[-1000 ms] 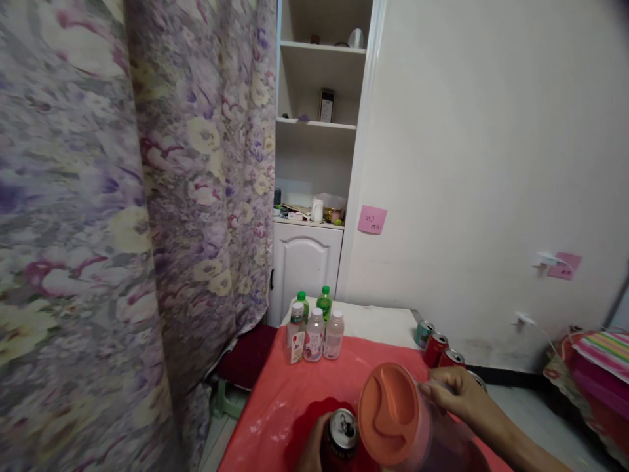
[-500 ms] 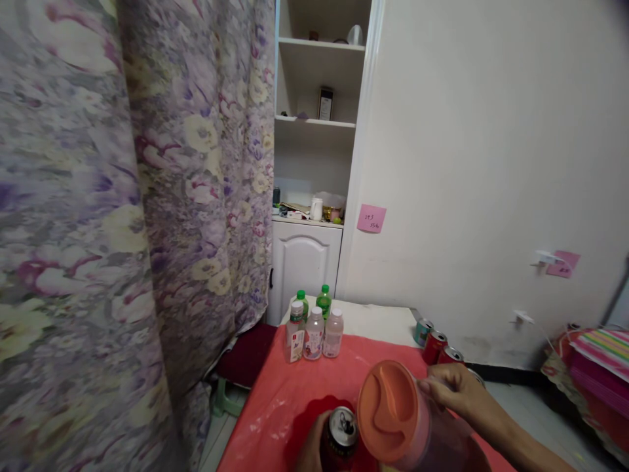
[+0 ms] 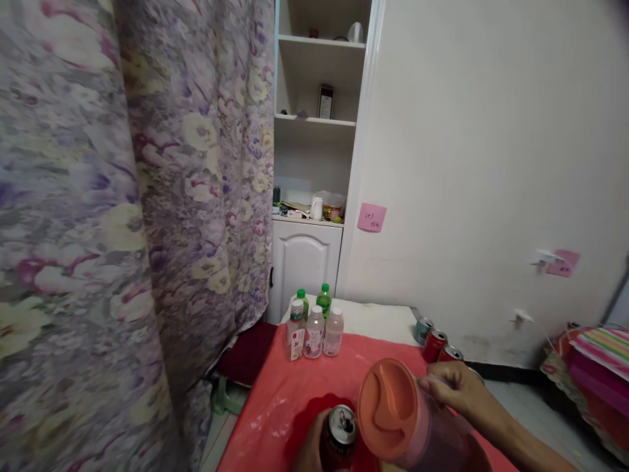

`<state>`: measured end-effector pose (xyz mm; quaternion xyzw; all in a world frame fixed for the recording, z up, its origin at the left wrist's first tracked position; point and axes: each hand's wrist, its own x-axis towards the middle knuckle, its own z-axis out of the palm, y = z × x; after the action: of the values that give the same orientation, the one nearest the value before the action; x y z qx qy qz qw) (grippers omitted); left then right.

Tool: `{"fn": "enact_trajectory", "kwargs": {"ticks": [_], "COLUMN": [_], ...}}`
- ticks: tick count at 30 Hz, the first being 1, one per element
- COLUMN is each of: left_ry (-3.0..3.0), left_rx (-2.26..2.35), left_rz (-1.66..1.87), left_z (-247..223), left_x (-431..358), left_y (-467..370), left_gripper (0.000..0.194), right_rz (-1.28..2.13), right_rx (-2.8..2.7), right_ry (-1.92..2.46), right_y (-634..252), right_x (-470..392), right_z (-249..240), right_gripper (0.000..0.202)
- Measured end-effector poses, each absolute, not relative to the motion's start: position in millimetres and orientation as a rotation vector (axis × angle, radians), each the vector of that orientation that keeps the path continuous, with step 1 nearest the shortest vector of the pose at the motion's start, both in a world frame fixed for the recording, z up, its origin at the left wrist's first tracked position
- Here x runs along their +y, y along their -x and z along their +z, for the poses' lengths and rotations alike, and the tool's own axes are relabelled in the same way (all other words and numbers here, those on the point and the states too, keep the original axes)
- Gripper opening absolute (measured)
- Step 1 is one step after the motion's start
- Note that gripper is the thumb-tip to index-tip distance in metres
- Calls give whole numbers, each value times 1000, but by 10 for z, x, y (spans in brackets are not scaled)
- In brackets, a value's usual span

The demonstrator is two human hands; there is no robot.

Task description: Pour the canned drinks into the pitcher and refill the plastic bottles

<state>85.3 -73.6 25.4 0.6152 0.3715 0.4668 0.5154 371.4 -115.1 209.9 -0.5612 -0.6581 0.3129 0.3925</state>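
At the bottom of the view, my left hand (image 3: 311,446) is wrapped round a dark drink can (image 3: 343,429) with its top facing up. My right hand (image 3: 449,385) grips the handle of a clear pitcher (image 3: 442,439) with an orange lid (image 3: 390,408). The pitcher is tilted, its lid towards the can and its rim close beside the can's top. Dark contents show inside the pitcher. Whether liquid is passing between them cannot be made out.
Several bottles (image 3: 314,334) stand at the far left of the red-covered table (image 3: 285,387). Along the right edge are a teal can (image 3: 423,331) and red cans (image 3: 435,345). A dark red stool (image 3: 246,354) is at the left, beside a floral curtain (image 3: 196,196).
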Motion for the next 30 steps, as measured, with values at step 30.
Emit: {"fn": "enact_trajectory", "kwargs": {"ticks": [30], "left_ry": [-1453], "left_rx": [883], "left_rz": [1065], "left_z": [502], "left_x": [-821], "left_y": [-828], "left_gripper": [83], "right_rz": [789], "right_rx": [-1677], "right_ry": [1458], "right_y": [-3639], "right_x": [-1180], "right_z": [2162], "right_gripper": [57]}}
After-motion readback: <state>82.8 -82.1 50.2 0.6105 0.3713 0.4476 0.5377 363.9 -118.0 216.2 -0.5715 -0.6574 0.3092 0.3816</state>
